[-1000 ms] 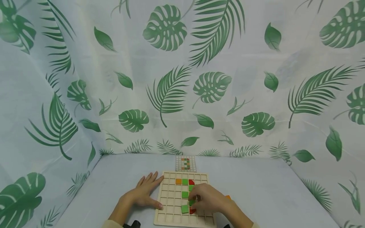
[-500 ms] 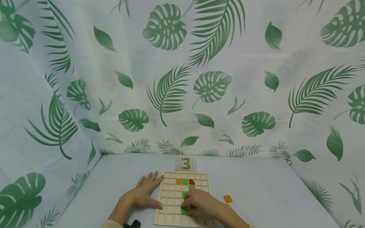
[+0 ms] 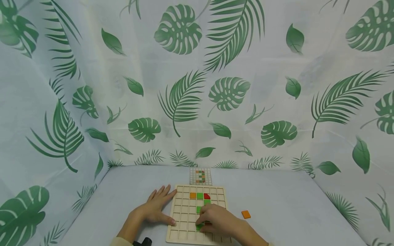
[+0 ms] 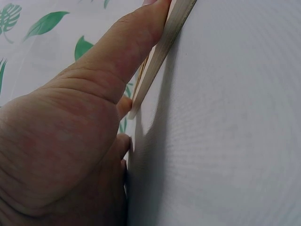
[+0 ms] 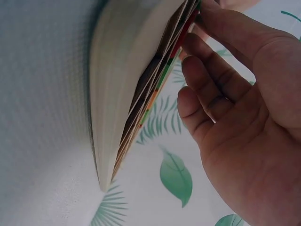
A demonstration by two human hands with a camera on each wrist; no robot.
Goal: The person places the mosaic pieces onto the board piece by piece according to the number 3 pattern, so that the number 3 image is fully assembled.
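A wooden grid board [image 3: 184,235] lies on the white table, with coloured tiles in its cells. My left hand [image 3: 155,206] rests at its left edge, fingers spread and fairly straight, the thumb on the rim. In the left wrist view that thumb [image 4: 117,52] lies along the board's side [image 4: 164,47]. Over the lower middle of the board, my right hand [image 3: 217,218] pinches a green square tile [image 3: 200,226] between thumb and fingers. Above it sit an orange tile [image 3: 193,195], green tiles [image 3: 200,195] and a red rounded tile [image 3: 207,196]. My right hand hides some cells.
A small printed pattern card [image 3: 200,176] lies just beyond the board's far edge. One loose orange tile [image 3: 246,214] lies on the table right of the board. A black object [image 3: 143,242] shows near my left wrist. Leaf-print cloth [image 3: 234,143] hangs around the table.
My right hand has shifted left from the neighbouring column to the green tile, uncovering the loose orange tile. Over the last half second it has barely moved. My left hand stays in place.
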